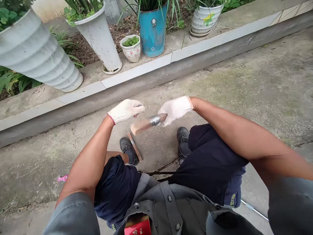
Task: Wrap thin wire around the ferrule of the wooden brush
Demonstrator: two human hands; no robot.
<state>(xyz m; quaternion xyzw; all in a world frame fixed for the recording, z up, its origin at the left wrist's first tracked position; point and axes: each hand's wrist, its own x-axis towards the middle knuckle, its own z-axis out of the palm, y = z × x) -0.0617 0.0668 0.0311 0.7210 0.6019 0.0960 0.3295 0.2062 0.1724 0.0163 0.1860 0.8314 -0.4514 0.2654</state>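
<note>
1. Left hand (126, 110) and right hand (175, 109) were covered by knitted white gloves (119, 112) and were held on the near side of a tall blue metal bucket (152, 34), well apart from it.
2. By the right hand, to the near right of the bucket, a tan-and-brown, wooden-looking piece bound with silvery wire (146, 124) was gripped close to its dark end, the fingers being curled around it. The piece was held almost straight on the near side of the bucket; its pale, broader end was blurred and was directed leftward, near the left hand.
3. On the left hand, held to the near left of the bucket, the fingers were bent toward the thumb; whether anything was pinched between them cannot be told.
4. Farther from the bucket than both hands, a flat, narrow, rusty-brown strip (134, 147) was laid on the grey concrete ground (232, 98), just beside a dark grey shoe (127, 147).
5. The bucket, planted with long green leaves (152, 5), was stood on a concrete ledge (92, 77) edged with white tiles (137, 71).
6. Just left of the bucket, a small white pot with red flower marks (132, 54) was placed; farther left were set a tall, tapered white pot (101, 40) and a large, ribbed white pot (44, 52). To its right, a white pot with a yellow-green leaf motif (204, 21) was seen.
</note>
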